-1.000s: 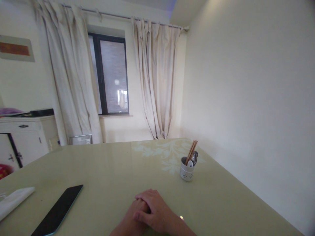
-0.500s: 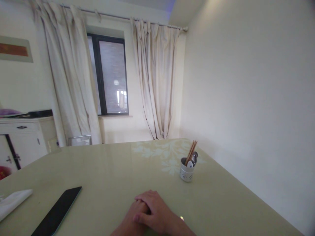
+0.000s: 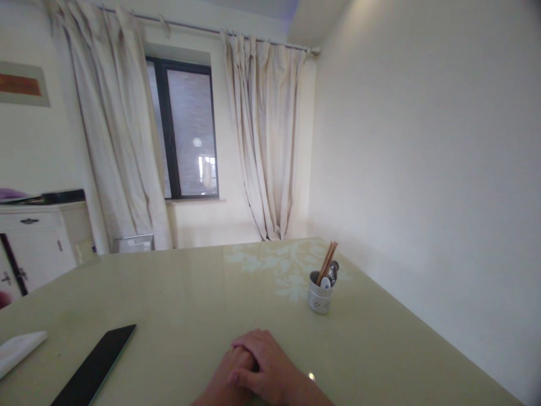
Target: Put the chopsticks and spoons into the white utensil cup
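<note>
My right hand [image 3: 268,361] lies over my left hand [image 3: 231,365] at the near edge of the view, above the pale green table [image 3: 177,304]. The right fingers wrap round the back of the left hand, with the right thumb across its near side. The left hand's fingers are hidden beneath the right hand. Beyond them, to the right, stands a white utensil holder [image 3: 320,299] with pierced holes. It holds several wooden chopsticks [image 3: 327,262] and metal spoons [image 3: 333,272]. Neither hand touches it.
A long dark flat panel [image 3: 95,363] lies on the table at left, beside a white flat object [image 3: 19,349] cut off by the frame. A wall [image 3: 422,197] runs along the right table edge. Curtains [image 3: 270,135], a window [image 3: 192,129] and a white cabinet [image 3: 38,237] stand behind.
The room and the objects on the table have shifted slightly left in view, as the camera turned a little right. The hands keep the same clasp.
</note>
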`<action>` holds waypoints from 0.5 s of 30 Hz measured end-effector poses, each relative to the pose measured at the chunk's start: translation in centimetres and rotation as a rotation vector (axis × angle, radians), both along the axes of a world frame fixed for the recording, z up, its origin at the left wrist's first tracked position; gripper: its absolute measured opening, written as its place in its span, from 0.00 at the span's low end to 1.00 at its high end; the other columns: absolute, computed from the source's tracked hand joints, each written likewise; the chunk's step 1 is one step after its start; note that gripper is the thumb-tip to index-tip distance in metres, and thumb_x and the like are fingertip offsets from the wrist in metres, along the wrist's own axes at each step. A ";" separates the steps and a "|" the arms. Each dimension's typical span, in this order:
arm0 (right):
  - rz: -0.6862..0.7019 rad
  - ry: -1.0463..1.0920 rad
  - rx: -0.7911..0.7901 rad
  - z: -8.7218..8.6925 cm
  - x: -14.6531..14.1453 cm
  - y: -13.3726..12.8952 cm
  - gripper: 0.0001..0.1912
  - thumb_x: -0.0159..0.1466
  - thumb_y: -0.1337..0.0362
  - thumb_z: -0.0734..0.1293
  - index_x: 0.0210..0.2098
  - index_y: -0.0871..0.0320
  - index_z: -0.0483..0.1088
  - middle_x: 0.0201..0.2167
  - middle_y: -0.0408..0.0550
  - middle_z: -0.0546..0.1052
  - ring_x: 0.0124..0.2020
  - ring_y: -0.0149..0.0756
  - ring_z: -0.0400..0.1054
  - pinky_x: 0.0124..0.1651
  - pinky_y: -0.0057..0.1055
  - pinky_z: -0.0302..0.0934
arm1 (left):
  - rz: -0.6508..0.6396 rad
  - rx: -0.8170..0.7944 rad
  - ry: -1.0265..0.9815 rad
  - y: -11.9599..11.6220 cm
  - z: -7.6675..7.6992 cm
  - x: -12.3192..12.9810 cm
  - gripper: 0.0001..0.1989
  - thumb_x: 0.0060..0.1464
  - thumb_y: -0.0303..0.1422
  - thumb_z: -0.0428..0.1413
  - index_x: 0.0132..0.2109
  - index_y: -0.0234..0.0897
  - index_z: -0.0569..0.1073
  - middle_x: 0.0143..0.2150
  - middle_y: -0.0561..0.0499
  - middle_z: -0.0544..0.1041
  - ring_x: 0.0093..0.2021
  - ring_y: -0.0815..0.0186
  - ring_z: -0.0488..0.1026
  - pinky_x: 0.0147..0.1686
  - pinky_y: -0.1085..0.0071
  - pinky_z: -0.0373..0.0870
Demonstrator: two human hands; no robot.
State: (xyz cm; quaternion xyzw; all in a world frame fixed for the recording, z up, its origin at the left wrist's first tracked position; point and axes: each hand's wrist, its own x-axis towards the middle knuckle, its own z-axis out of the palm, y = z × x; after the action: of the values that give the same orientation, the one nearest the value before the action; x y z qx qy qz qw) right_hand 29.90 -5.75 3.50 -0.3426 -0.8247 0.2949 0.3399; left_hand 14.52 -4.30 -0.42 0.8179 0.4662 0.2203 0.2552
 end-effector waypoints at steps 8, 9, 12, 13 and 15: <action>-0.014 -0.017 0.058 0.7 -0.1 -0.1 0.41 0.64 0.28 0.67 0.57 0.56 0.79 0.52 0.57 0.83 0.54 0.53 0.75 0.62 0.46 0.62 | -0.050 0.052 -0.095 -2.0 3.3 0.6 0.17 0.61 0.31 0.54 0.53 0.40 0.83 0.53 0.41 0.85 0.52 0.54 0.81 0.54 0.61 0.78; -0.020 -0.015 0.083 0.7 -0.1 0.0 0.41 0.64 0.28 0.67 0.57 0.56 0.79 0.52 0.57 0.83 0.54 0.53 0.75 0.62 0.46 0.62 | -0.061 0.067 -0.099 -2.1 3.6 0.6 0.17 0.61 0.31 0.54 0.53 0.40 0.83 0.54 0.41 0.85 0.53 0.54 0.81 0.55 0.61 0.78; -0.041 -0.009 0.216 1.0 0.1 0.1 0.36 0.66 0.33 0.69 0.59 0.55 0.76 0.54 0.55 0.82 0.56 0.51 0.74 0.64 0.46 0.60 | -0.100 0.173 -0.089 -1.6 3.6 0.0 0.19 0.62 0.30 0.56 0.58 0.43 0.82 0.59 0.41 0.83 0.59 0.54 0.79 0.62 0.58 0.76; -0.062 -0.009 0.285 1.1 0.2 0.3 0.33 0.67 0.36 0.70 0.59 0.54 0.76 0.56 0.55 0.82 0.58 0.50 0.74 0.64 0.45 0.59 | -0.093 0.226 -0.070 -1.3 3.4 -0.3 0.21 0.62 0.29 0.56 0.59 0.44 0.81 0.62 0.42 0.82 0.62 0.53 0.78 0.65 0.56 0.74; -0.153 -0.008 0.462 1.4 0.8 0.6 0.25 0.71 0.46 0.71 0.60 0.53 0.74 0.57 0.53 0.81 0.60 0.48 0.73 0.65 0.44 0.57 | -0.028 0.330 -0.017 -0.5 2.8 -1.3 0.24 0.63 0.28 0.55 0.64 0.47 0.78 0.67 0.43 0.79 0.68 0.53 0.74 0.69 0.51 0.70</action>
State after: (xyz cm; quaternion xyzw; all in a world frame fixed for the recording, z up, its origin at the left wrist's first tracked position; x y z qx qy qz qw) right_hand 30.71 -5.12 4.89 -0.3181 -0.8433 0.0704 0.4274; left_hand 13.22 -4.75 2.34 0.8533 0.4101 0.2971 0.1245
